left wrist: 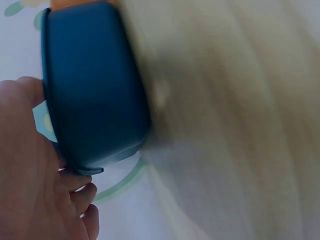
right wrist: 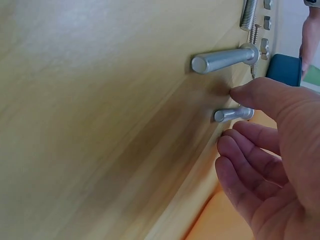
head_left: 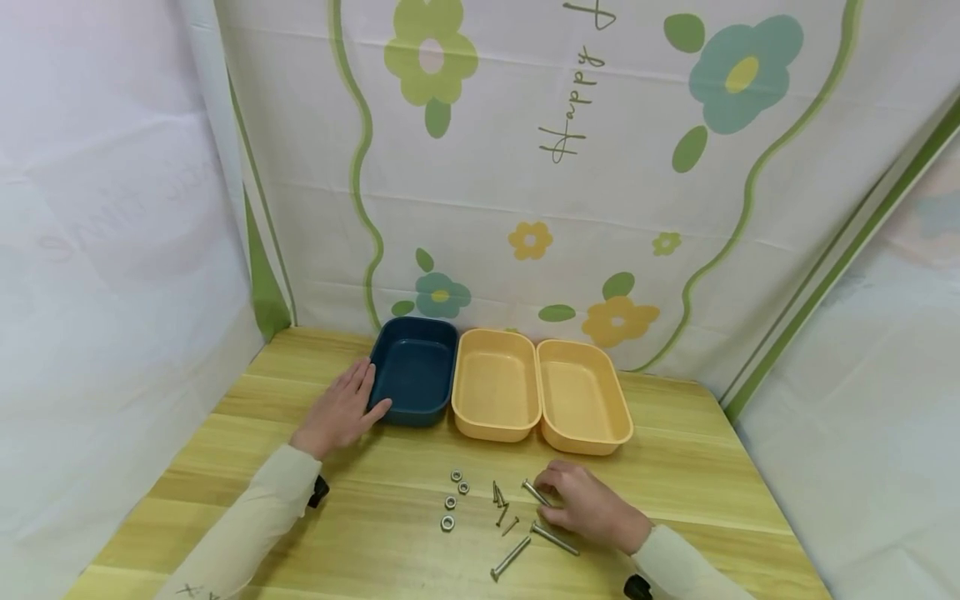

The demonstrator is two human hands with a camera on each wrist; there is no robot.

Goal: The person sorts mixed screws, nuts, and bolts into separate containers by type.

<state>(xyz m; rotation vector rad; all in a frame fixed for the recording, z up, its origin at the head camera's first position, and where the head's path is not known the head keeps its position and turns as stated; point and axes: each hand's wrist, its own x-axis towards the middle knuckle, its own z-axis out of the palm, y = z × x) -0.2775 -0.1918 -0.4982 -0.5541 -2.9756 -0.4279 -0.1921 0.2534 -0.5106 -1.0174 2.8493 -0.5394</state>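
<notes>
My left hand [head_left: 341, 410] lies spread against a dark blue bin [head_left: 414, 371], fingers along its left side and thumb by the front corner. Seen from the left wrist, the thumb meets the rim and the other fingertips bend loosely near the corner. On the table, my right hand [head_left: 588, 504] reaches around a metal bolt [right wrist: 234, 114]. Its thumb and fingertips stand either side of the bolt, with gaps visible in the right wrist view. A longer bolt [head_left: 555, 538] lies beside that hand, and another bolt [head_left: 511, 559] is nearer the table's front.
Two yellow bins, one in the middle [head_left: 497, 432] and one at right [head_left: 588, 445], stand beside the blue one. Several hex nuts [head_left: 447, 523] and small screws [head_left: 502, 514] lie on the wooden table [head_left: 375, 517]. A flowered cloth [head_left: 465, 183] hangs behind.
</notes>
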